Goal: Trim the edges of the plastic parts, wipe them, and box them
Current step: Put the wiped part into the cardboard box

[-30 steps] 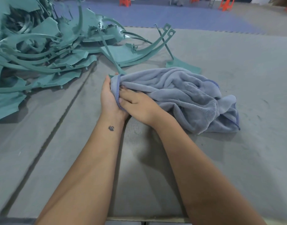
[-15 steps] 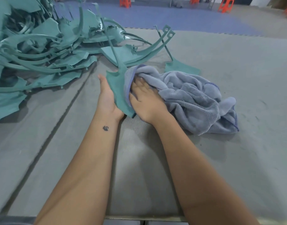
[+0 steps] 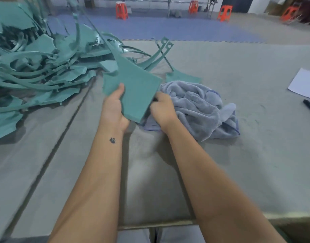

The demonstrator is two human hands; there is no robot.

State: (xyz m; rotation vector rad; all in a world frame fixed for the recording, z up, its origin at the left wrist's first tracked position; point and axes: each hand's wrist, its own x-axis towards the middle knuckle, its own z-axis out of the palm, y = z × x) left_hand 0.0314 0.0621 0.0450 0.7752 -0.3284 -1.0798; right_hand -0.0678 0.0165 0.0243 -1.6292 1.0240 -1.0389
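above worktop (image 3: 238, 163): left hand (image 3: 114, 109) grips teal plastic part (image 3: 135, 90), thumb on top; right hand (image 3: 162, 109) pinches its edge beside cloth (image 3: 199, 106).

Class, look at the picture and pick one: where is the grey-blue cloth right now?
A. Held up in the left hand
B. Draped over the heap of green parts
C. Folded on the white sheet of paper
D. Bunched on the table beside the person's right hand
D: the cloth lies crumpled on the table next to the right hand, while the left hand grips the green plastic part.
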